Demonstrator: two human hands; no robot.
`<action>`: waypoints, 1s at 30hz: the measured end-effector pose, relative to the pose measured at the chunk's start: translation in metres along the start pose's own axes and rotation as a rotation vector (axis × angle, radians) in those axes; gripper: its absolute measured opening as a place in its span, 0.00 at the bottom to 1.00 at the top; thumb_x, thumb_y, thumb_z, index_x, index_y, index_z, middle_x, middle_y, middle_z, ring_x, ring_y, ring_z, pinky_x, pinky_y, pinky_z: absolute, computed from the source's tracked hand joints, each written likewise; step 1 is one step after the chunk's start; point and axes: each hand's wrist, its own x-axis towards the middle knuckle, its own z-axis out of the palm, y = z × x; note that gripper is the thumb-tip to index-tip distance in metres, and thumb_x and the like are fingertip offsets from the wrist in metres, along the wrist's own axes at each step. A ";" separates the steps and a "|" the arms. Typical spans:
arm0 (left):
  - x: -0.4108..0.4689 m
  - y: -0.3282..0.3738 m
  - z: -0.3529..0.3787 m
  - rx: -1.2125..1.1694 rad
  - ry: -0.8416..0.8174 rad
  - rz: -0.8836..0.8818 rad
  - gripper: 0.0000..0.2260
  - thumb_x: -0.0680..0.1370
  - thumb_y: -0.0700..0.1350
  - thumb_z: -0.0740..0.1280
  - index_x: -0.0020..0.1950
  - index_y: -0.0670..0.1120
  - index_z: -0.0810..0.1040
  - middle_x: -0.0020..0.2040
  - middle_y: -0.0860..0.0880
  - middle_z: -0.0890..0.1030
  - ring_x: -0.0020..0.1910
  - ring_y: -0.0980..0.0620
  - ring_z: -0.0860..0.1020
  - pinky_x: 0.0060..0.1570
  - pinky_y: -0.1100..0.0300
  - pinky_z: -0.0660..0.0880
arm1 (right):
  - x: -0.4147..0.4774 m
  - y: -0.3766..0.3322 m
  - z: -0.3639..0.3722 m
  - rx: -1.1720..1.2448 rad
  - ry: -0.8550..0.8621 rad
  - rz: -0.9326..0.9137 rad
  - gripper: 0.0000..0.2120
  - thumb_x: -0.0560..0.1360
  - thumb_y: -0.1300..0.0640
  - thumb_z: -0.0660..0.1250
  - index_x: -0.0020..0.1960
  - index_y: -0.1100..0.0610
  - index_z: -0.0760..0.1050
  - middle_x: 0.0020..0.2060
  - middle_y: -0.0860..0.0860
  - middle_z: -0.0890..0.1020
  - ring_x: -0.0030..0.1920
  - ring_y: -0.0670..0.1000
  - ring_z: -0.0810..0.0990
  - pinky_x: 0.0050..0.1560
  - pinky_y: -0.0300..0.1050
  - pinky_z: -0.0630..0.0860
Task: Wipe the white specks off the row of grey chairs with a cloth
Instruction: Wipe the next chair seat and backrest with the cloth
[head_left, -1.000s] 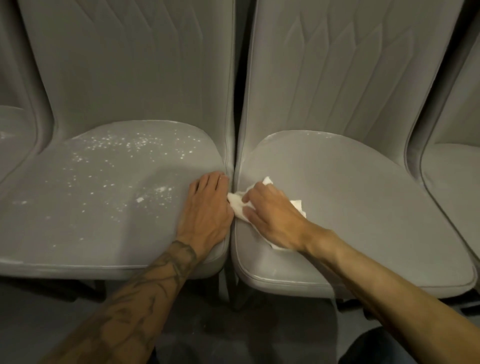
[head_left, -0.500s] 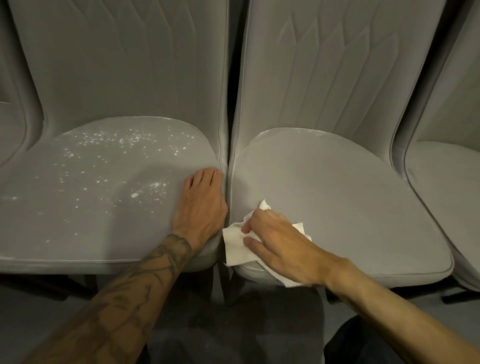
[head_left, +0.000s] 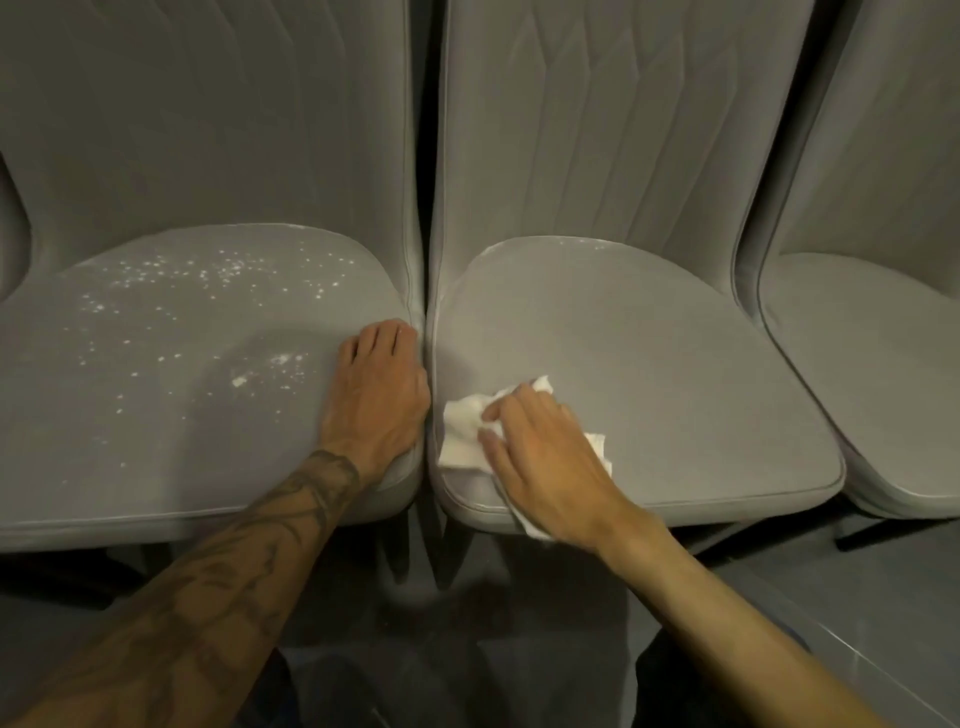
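**Edges and clearance.** Three grey upholstered chairs stand side by side. The left seat (head_left: 156, 441) and the middle seat (head_left: 649, 374) are separated by a narrow dark gap (head_left: 427, 208) that runs from the backrests down to the front edges. The right seat (head_left: 883, 364) lies close beside the middle seat, with a curved dark gap between them. All front edges are piped and rounded and overhang a dark floor (head_left: 519, 623). Most of the middle seat, behind and to the right of the cloth, is unobstructed. The left seat is unobstructed left of the resting hand.

**Hands.** The left hand (head_left: 376, 395) lies palm down on the right edge of the left seat, fingers straight and together, pointing toward the backrest. It holds nothing. The right hand (head_left: 550, 457) lies on the cloth (head_left: 465, 431) with fingers nearly straight and slightly spread, pressing it against the middle seat.

**Task items.** The cloth is white, crumpled and thin. It sits at the front left corner of the middle seat, just beside the gap. Parts of it show beyond the fingertips and below the palm at the front edge. White specks (head_left: 208, 275) are scattered over the left seat, densest toward the rear, with a small cluster (head_left: 280, 364) near the left hand. The middle seat shows only a faint pale trace (head_left: 576, 243) along its rear edge.
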 end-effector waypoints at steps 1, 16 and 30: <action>0.000 0.000 0.000 0.005 -0.002 0.006 0.23 0.78 0.47 0.47 0.62 0.39 0.76 0.59 0.38 0.78 0.59 0.38 0.76 0.63 0.43 0.71 | 0.004 -0.003 0.002 -0.030 0.045 0.069 0.11 0.84 0.49 0.55 0.58 0.54 0.71 0.52 0.50 0.73 0.50 0.51 0.70 0.54 0.51 0.70; 0.002 0.001 0.006 -0.036 0.052 -0.010 0.21 0.77 0.47 0.48 0.57 0.39 0.76 0.56 0.37 0.78 0.55 0.36 0.76 0.58 0.42 0.71 | -0.024 -0.059 0.039 -0.063 0.197 0.222 0.06 0.81 0.50 0.62 0.52 0.52 0.74 0.46 0.49 0.73 0.46 0.51 0.70 0.48 0.47 0.69; 0.001 0.002 0.006 -0.058 0.065 -0.027 0.18 0.78 0.48 0.50 0.57 0.41 0.75 0.56 0.39 0.78 0.55 0.39 0.76 0.57 0.43 0.71 | -0.034 -0.061 0.052 -0.064 0.282 0.266 0.09 0.82 0.44 0.60 0.53 0.49 0.71 0.49 0.47 0.74 0.45 0.49 0.71 0.46 0.46 0.70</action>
